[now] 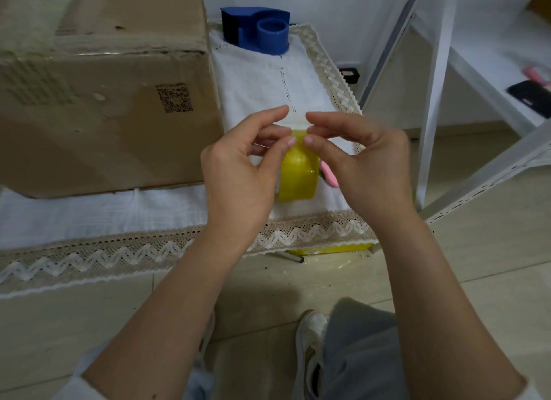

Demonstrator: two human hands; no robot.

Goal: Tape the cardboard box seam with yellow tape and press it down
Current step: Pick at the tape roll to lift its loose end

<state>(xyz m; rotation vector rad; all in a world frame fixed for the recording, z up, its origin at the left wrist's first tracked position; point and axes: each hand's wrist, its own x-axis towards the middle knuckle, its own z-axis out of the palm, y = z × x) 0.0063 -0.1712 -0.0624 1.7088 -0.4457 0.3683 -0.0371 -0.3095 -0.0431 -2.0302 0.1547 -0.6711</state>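
- Both hands are up over the bench (89, 221), which has a white cloth with zigzag lace trim (119, 256) over it.
- The yellow tape roll (298, 176) is held between the two hands, just above the cloth, standing on edge with its flat side toward the left hand.
- Left hand (238, 173): thumb and middle fingers are pinching the top of the roll, index finger sticks out straight and free above it.
- Right hand (363, 161): thumb and index pressed together right at the top edge of the roll, looks like it's nipping the loose tape end there, but it's too small and blurry to be sure.
- The cardboard box (98, 101) sits on the bench to the left, near the hands but not touching them. QR code (175, 97) printed on the side facing the camera.
- A blue tape dispenser (259, 30) sits at the far end of the cloth, well apart from the roll.
- Something pink (329, 176) peeks out on the cloth just beside the roll, mostly hidden behind the right hand.
- White metal shelf frame (432, 101) stands to the right on the floor.
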